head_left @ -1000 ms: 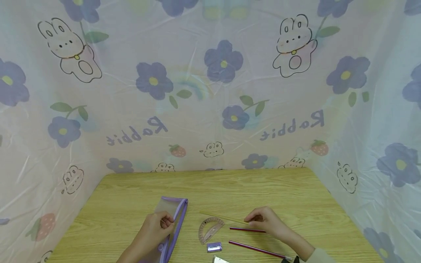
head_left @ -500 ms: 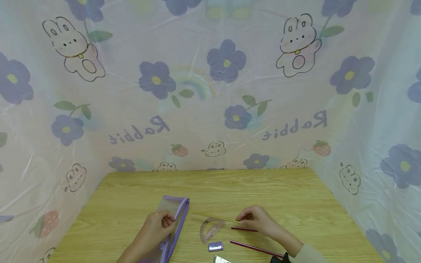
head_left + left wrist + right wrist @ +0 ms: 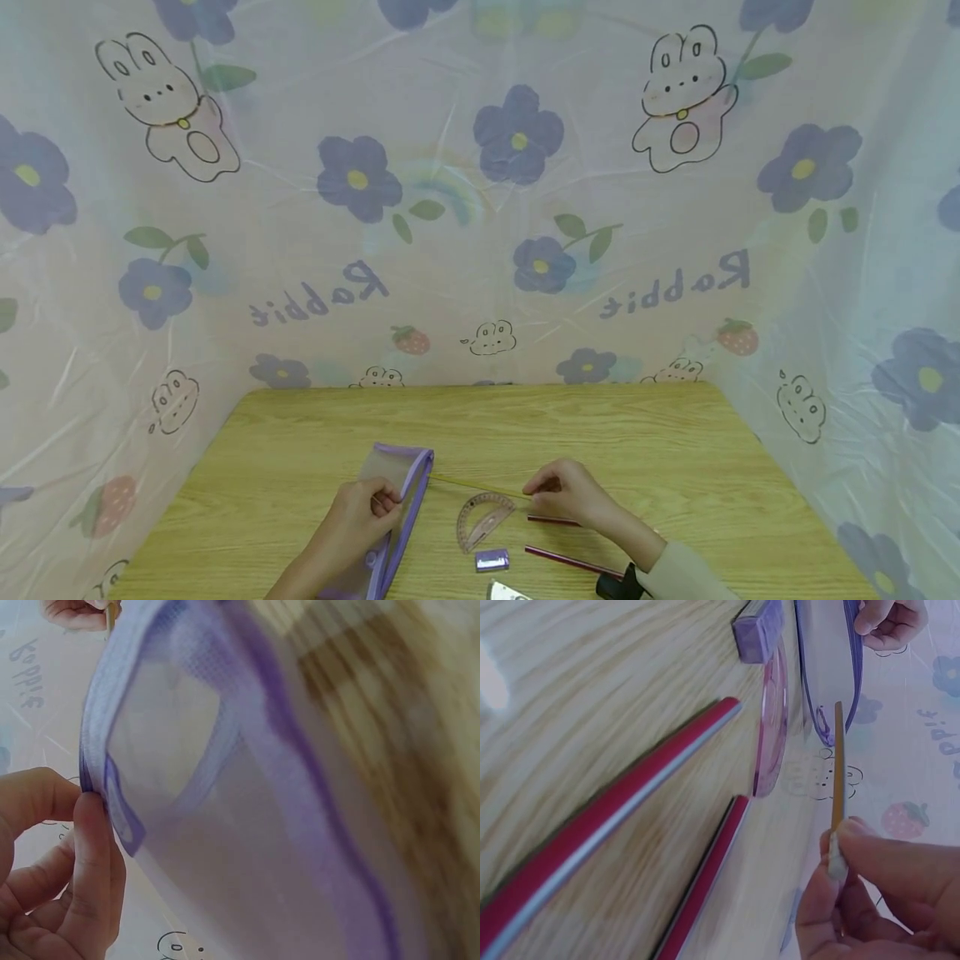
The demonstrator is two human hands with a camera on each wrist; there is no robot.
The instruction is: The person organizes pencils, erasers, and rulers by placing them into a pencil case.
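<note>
My left hand (image 3: pixel 363 515) pinches the zipper edge of a see-through pencil case (image 3: pixel 408 487) with purple trim. The left wrist view shows the case's mouth parted, thumb and finger at the edge of the case (image 3: pixel 217 847) beside the zipper pull (image 3: pixel 126 810). Between its thumb and fingers, my right hand (image 3: pixel 573 498) holds a thin yellow pencil (image 3: pixel 476 485) by its whitish end. The pencil's far end points left, at the case's opening; whether it is inside I cannot tell. Below the right hand lie two dark red pencils (image 3: pixel 566 560), one partly covered by the hand.
A clear pinkish protractor (image 3: pixel 483 521) lies between the hands, with a purple eraser-like block (image 3: pixel 492 560) just in front. A silvery piece (image 3: pixel 506 591) shows at the bottom edge. Patterned curtain (image 3: pixel 450 250) surrounds the wooden table (image 3: pixel 585 425) at back and sides.
My right hand has moved left with the yellow pencil, bringing its far end from over the table to the pencil case's edge. The left hand keeps its hold on the case.
</note>
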